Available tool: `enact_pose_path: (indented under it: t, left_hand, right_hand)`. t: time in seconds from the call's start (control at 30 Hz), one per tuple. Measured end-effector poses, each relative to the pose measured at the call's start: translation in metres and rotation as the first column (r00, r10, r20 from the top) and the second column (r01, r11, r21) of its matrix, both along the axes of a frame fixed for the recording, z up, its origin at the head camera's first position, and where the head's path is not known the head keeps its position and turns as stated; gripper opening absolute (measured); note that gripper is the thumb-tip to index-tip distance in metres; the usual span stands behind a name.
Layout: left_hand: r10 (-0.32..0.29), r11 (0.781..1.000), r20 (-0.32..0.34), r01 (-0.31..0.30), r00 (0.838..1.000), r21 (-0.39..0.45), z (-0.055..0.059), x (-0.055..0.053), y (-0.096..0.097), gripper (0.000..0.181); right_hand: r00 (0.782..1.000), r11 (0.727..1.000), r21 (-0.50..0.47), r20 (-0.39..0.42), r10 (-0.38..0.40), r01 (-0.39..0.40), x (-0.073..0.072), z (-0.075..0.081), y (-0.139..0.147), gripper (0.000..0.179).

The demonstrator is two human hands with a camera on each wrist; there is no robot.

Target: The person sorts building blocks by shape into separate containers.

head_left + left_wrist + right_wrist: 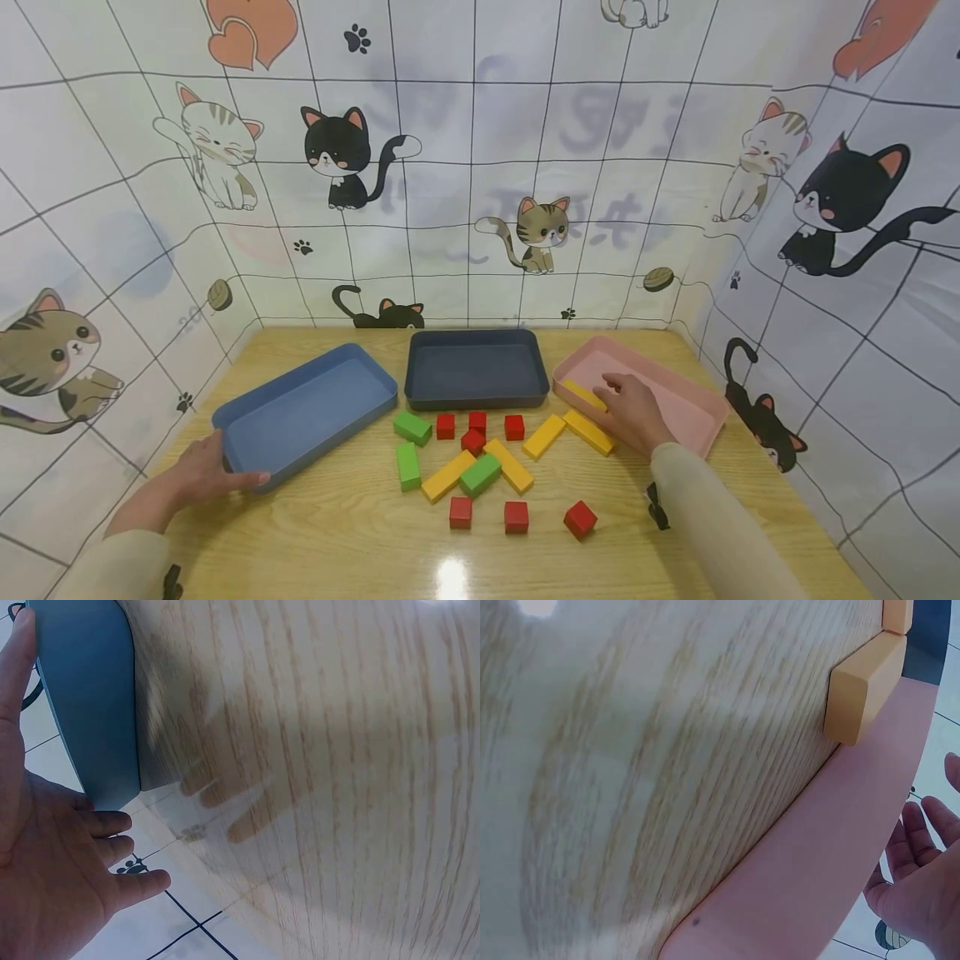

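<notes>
In the head view, my left hand (197, 473) rests at the near left corner of a blue tray (318, 454), its thumb along the front wall. The left wrist view shows its fingers (139, 887) extended beside the tray's end. My right hand (633, 412) hovers over a pink tray (693, 396). Its fingers (915, 829) are loosely bent with nothing between them. A yellow block (583, 393) lies inside the pink tray, partly hidden by that hand. Another yellow block (588, 433) lies against the tray's front wall.
A dark navy tray (476, 400) stands between the two others. In front lie several red cubes (516, 517), green blocks (408, 467) and more yellow blocks (544, 437) on the wooden table (337, 542). A cat-patterned sheet (450, 250) encloses the back and sides.
</notes>
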State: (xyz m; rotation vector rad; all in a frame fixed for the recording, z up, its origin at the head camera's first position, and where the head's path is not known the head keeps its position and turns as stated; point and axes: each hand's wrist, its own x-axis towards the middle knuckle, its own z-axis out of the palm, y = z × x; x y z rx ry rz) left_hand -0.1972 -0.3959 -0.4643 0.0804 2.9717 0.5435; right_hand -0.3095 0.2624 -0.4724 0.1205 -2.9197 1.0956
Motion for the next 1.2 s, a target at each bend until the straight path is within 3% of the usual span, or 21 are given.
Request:
enact_pose_path:
  t: [0.5,0.87,1.2]
  left_hand:
    - [0.002,1.0,0.031,-0.002,1.0,0.0,0.005,0.001,0.005,0.116]
    - [0.008,1.0,0.046,-0.008,0.999,-0.002,-0.003,0.005,0.002,0.117]
    - [0.009,1.0,0.045,-0.009,0.999,0.005,-0.003,0.0,-0.002,0.121]
  right_hand:
    - [1.0,1.0,-0.02,-0.008,-0.01,0.009,0.003,0.009,-0.007,0.055]
    - [0.999,0.999,-0.045,-0.046,0.008,-0.01,0.014,0.003,-0.015,0.052]
    - [0.998,0.996,-0.078,-0.064,0.026,-0.031,0.022,0.006,-0.023,0.05]
